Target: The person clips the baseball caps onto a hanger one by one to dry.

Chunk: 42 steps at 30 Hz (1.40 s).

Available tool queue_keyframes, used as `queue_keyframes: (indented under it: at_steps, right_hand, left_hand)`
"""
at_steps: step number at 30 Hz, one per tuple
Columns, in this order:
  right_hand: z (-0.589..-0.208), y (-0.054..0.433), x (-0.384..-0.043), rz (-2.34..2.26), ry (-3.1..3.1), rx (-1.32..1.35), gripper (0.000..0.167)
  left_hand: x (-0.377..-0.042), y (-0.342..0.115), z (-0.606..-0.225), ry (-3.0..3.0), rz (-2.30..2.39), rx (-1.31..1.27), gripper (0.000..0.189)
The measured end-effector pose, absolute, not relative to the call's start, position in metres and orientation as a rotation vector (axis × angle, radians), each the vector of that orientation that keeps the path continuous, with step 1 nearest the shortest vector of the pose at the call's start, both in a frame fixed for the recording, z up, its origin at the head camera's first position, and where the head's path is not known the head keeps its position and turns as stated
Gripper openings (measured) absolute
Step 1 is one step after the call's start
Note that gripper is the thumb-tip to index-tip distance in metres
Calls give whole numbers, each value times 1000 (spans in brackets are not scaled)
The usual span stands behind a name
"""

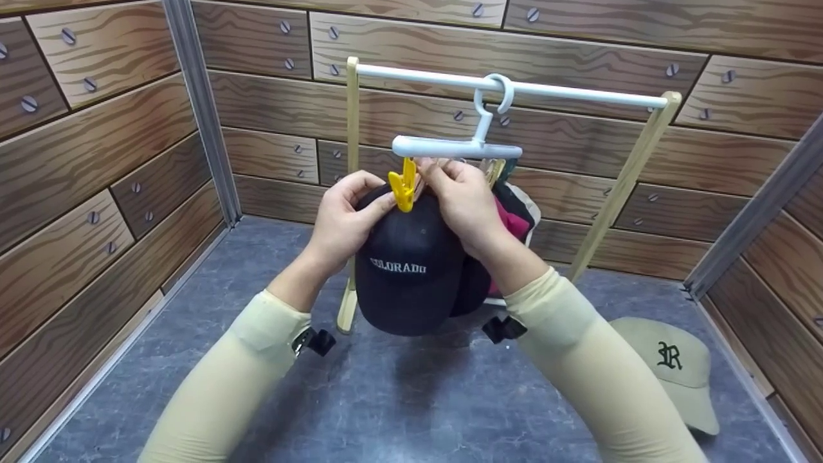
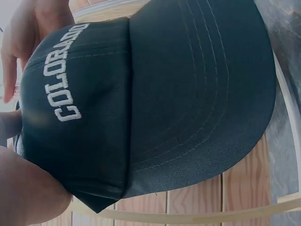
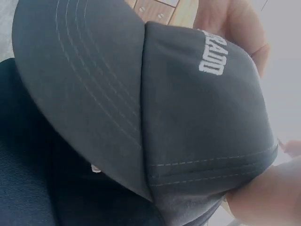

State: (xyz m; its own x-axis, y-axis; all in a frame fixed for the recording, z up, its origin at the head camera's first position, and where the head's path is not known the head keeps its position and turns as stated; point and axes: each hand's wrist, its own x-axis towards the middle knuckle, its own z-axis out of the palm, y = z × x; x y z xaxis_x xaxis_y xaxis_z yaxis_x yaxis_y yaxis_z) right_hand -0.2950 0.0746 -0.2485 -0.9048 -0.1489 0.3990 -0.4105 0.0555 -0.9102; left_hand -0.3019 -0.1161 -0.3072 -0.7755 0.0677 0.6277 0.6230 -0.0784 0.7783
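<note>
We hold the dark cap [image 1: 406, 270] with our left hand [image 1: 344, 222]; our right hand [image 1: 460, 199] pinches its top beside the yellow clip [image 1: 404, 186] under the hanger [image 1: 456, 148].

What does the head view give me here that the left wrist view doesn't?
Only the head view shows the yellow clip at the top of the dark cap, the white hanger hooked on the white rail, both hands, left hand and right hand, other caps bunched behind, and a tan cap lying on the grey floor.

Only the left wrist view shows the brim's rows of stitching close up.

Both show the dark cap with its white COLORADO lettering, held by the left hand.
</note>
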Motion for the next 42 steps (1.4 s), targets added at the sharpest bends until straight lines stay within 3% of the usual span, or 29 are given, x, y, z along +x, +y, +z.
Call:
queue_keyframes:
  at_steps: [9, 33, 42]
  right_hand:
    - [-256, 80, -296, 1828, -2161, 555, 30]
    - [-329, 126, -279, 1300, -1953, 648, 42]
    - [-360, 149, -273, 1141, -1951, 671, 53]
  left_hand:
    - [-303, -117, -310, -1868, -1834, -708, 12]
    - [-276, -113, -358, -2019, -1269, -776, 61]
    - [-264, -107, -383, -1956, -1264, -769, 58]
